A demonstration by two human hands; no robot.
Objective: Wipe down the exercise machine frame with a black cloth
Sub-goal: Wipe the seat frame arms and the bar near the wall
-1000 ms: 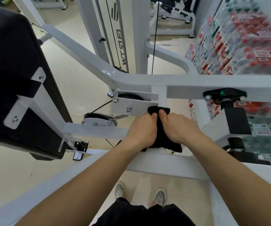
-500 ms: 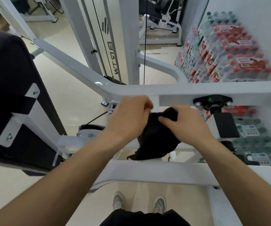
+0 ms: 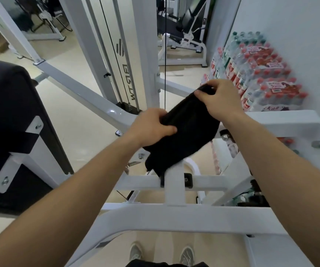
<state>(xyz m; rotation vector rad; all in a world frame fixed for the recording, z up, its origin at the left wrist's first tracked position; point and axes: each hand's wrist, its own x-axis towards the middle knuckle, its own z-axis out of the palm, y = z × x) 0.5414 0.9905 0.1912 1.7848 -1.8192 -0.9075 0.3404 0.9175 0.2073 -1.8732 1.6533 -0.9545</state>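
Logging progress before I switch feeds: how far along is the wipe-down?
Done: cannot tell; the white frame shows no wipe marks. In hand: left hand and right hand each grip an end of the black cloth, held above the frame, not wiping. Left: setting the cloth on the frame and wiping.

Matt black cloth (image 3: 182, 132), glossy white metal frame (image 3: 174, 218)
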